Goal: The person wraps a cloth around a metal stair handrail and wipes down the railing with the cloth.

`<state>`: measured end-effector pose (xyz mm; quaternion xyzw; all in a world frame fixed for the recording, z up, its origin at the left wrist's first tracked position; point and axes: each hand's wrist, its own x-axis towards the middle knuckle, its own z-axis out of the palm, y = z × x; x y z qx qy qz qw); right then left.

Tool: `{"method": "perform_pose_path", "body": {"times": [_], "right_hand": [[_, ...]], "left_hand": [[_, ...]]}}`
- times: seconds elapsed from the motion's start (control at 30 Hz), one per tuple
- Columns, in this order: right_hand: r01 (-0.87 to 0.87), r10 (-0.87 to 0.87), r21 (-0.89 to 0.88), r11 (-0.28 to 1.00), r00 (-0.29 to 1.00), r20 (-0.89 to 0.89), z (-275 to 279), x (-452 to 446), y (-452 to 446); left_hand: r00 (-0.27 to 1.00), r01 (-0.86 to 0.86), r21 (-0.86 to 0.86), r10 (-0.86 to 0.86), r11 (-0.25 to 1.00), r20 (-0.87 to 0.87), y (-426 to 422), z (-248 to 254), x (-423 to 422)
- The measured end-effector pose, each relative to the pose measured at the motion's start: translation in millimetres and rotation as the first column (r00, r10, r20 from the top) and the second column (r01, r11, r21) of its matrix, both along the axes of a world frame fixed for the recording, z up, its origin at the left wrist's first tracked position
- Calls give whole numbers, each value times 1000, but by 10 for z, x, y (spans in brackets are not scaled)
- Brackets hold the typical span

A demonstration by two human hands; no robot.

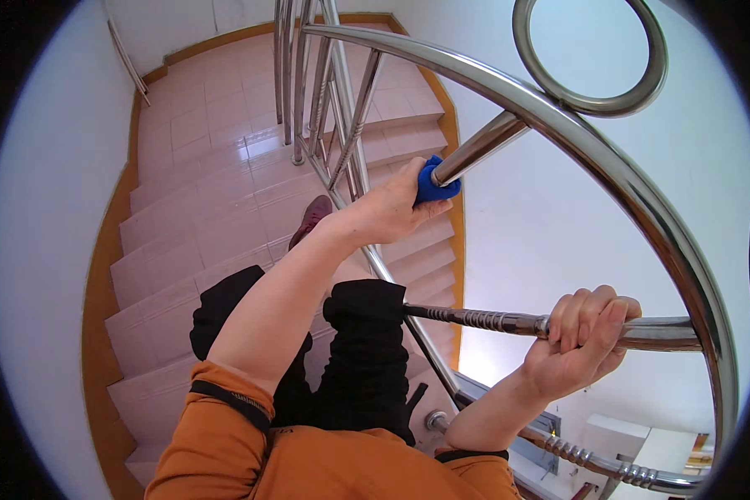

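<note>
A blue cloth (436, 183) is wrapped around a shiny metal baluster (480, 150) of the stair railing. My left hand (392, 202) is closed on this cloth, thumb and fingers pressing it to the post. To the lower right, my right hand (582, 337) has its fingers wrapped round another baluster (496, 322), one with a ribbed section. Both posts join the thick, curved handrail (633, 183), which sweeps from the upper middle down the right side. The part of the post inside the cloth is hidden.
Pink tiled stairs (183, 258) lie below, edged by an orange-brown skirting (100, 275). My shoe (312, 220) rests on a step. A metal ring (656, 71) sits on the handrail. White walls (42, 267) stand on both sides, and a lower level shows at bottom right.
</note>
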<state>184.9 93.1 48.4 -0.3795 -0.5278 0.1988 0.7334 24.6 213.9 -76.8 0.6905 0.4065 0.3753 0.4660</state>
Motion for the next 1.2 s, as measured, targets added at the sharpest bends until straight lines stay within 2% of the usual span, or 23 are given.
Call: {"method": "perform_pose_path", "body": {"times": [0.07, 0.17, 0.4, 0.5, 0.57, 0.7, 0.77, 0.97, 1.07, 1.2], "right_hand": [[14, -14, -3, 1000, 1000, 2, 0, -9, 4], [8, -8, 7, 1000, 1000, 11, -10, -7, 0], [10, -10, 5, 1000, 1000, 23, -3, -12, 1], [7, -7, 9, 1000, 1000, 22, -13, 8, 3], [-4, 4, 15, 1000, 1000, 23, -22, 22, -7], [-10, 9, 14, 1000, 999, 52, -9, 18, 8], [-4, 3, 16, 1000, 999, 42, -17, 12, 6], [-6, 5, 15, 1000, 1000, 27, -27, 18, 8], [-21, 21, 12, 1000, 999, 35, -20, 18, 6], [-10, 9, 20, 1000, 999, 39, -5, 8, 6]], "left_hand": [[999, 45, -28, -45, 999, 14, 12, 15, -17], [999, 31, -27, -32, 999, -43, -7, 51, -34], [999, 32, 18, -32, 999, -27, 28, -23, -22], [999, 30, -31, -31, 999, -28, 8, 2, -5], [999, -41, 24, 41, 999, 10, -32, 8, 24], [998, -65, 30, 66, 997, -18, -38, 90, 14], [996, -90, 102, 91, 991, -8, -54, 157, 1], [998, -44, 110, 48, 993, -40, -30, 163, -30], [1000, 21, 9, -21, 1000, -22, 11, 103, -38], [998, 36, -15, -36, 999, -54, 41, 9, -44]]}}
